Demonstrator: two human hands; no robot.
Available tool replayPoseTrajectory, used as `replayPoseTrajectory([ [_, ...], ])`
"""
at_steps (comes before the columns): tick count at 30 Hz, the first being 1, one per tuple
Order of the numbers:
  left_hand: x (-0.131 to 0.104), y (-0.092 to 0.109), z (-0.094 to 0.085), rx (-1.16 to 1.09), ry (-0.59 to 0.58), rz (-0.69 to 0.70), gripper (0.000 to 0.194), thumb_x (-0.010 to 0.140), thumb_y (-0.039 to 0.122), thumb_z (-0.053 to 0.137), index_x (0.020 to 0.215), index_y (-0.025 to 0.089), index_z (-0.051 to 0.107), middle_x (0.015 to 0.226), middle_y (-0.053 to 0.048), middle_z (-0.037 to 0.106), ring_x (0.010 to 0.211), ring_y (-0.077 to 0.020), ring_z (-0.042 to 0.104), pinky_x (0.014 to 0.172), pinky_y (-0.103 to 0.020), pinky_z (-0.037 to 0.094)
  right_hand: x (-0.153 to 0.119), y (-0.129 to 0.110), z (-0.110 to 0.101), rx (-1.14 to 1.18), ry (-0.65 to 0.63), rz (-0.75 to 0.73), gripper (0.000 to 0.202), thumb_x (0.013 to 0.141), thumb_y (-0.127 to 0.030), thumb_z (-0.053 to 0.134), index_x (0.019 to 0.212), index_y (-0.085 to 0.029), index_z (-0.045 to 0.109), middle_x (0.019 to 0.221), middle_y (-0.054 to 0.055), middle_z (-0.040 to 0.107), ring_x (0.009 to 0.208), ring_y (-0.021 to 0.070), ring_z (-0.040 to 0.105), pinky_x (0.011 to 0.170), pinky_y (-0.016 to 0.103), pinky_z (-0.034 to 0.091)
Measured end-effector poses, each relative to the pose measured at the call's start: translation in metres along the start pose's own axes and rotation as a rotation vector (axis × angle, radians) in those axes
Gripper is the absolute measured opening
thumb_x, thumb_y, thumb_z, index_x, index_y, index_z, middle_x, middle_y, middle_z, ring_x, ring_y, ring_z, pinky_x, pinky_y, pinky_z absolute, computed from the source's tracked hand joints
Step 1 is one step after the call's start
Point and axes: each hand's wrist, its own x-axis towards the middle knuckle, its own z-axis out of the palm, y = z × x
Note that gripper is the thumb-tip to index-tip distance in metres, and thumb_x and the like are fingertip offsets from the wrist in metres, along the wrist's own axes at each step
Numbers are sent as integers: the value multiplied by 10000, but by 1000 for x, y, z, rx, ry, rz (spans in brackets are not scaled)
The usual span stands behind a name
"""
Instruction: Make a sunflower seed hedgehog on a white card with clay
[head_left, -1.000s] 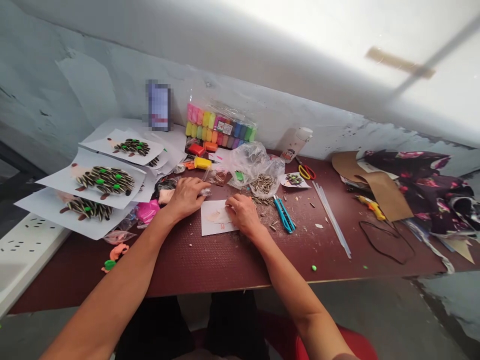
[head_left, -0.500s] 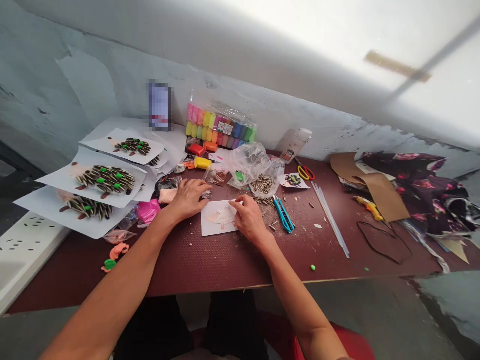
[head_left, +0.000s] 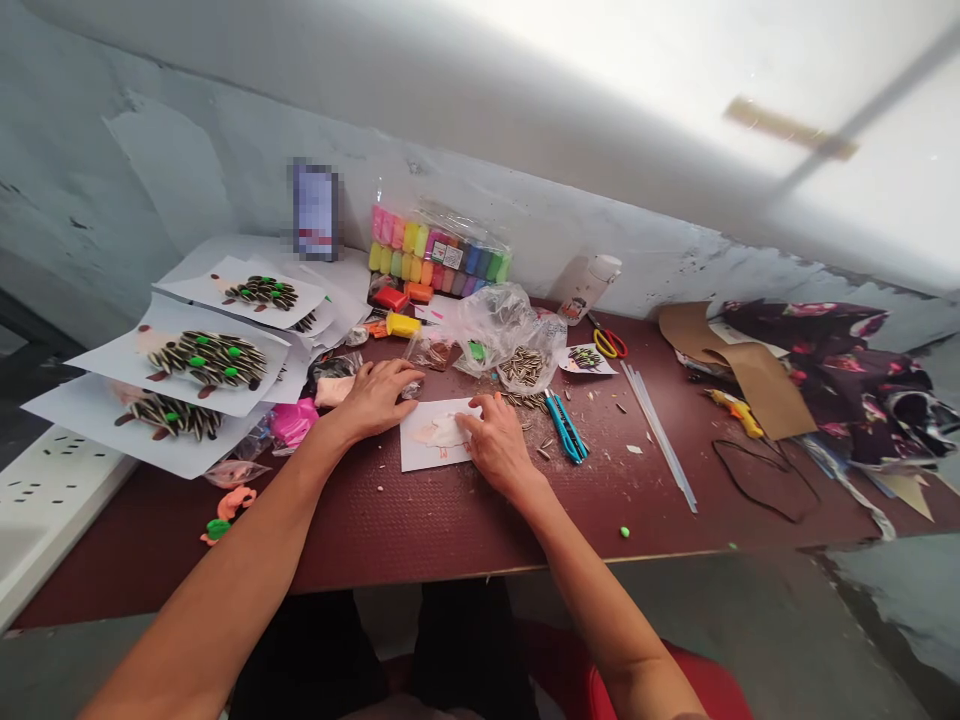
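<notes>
Left hand (head_left: 379, 397) spread loosely at the upper left corner of a small white paper card (head_left: 414, 457), right hand (head_left: 496, 437) half-open with its fingertips bent onto a pale clay patch (head_left: 444, 432) there, neither visibly gripping anything. The card lies flat on the dark red surface (head_left: 420, 530), its right end under the right hand. It should be light and bendy; the clay looks soft and easily dented, so the bare lower left corner seems the safest hold. Right of it come striped sunflower seeds (head_left: 523, 370) and a teal utility knife (head_left: 566, 430); seed-quilled hedgehog pictures (head_left: 210, 360) overlap farther left
</notes>
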Motion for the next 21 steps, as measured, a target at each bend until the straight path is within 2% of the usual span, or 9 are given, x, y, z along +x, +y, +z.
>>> replayPoseTrajectory([
  [4,-1,0,1,-8,7,8,469,850,318,471,1289,224,607,1334,-114,580,1232,-327,499,1051,-532,338,1,-4,-2,14,27,21,418,885,-96,532,1244,-258,672,1289,120,533,1077,243,478,1009,432,353],
  [8,-1,0,1,-26,16,9,450,850,314,479,1274,248,614,1330,-102,585,1236,-326,497,1065,-544,322,5,-13,-2,-3,-17,13,347,930,-126,480,1158,-263,704,1284,107,534,1107,244,474,1109,512,247],
  [13,0,2,0,-29,6,-2,431,847,303,494,1254,249,624,1324,-97,587,1233,-324,500,1074,-543,313,6,-21,1,-19,-39,12,309,948,-147,455,1097,-242,708,1259,99,545,1070,237,476,1137,572,164],
  [15,0,3,-1,-23,6,-9,431,846,299,494,1254,248,625,1324,-97,585,1235,-324,501,1072,-538,317,5,-19,2,22,-21,29,341,927,-115,467,1132,-246,706,1260,98,545,1065,228,483,1136,551,175],
  [18,-1,4,-2,-17,-1,-12,429,850,304,491,1253,247,626,1317,-98,587,1219,-324,510,1068,-537,322,4,-14,2,66,37,90,415,890,-71,491,1196,-260,697,1276,100,538,1106,225,473,1098,471,256],
  [21,-1,4,-2,-16,-9,-9,431,853,306,487,1257,237,621,1320,-104,584,1222,-320,506,1071,-542,319,3,-12,1,44,52,111,389,880,-88,522,1162,-272,718,1308,104,531,1185,256,428,1059,444,289],
])
